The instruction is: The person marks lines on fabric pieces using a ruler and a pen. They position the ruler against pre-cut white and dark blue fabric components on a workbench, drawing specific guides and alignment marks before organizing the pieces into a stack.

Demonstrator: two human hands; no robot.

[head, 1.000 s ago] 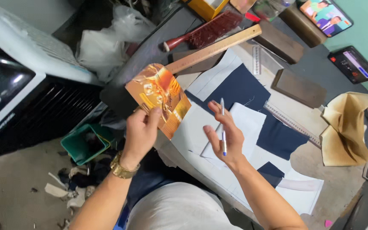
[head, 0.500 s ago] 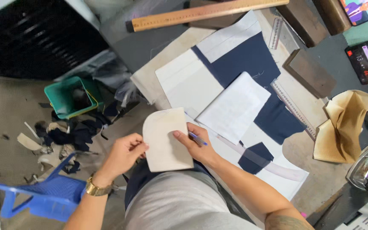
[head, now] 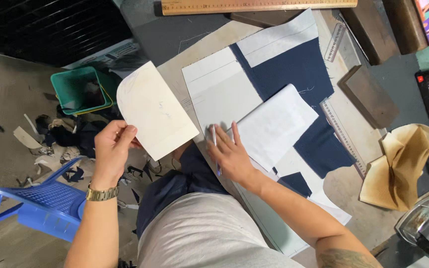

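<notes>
Pinching a cream card template (head: 156,110) by its lower edge, the left hand (head: 112,149) holds it up past the table's (head: 184,64) near edge, above the floor. The right hand (head: 230,154) lies flat, fingers spread, on white paper pieces (head: 274,126) over navy cloth (head: 304,74), a pen (head: 214,144) tucked between two fingers. A green bin (head: 78,92) and blue chair (head: 35,201) crowd the floor leftward.
</notes>
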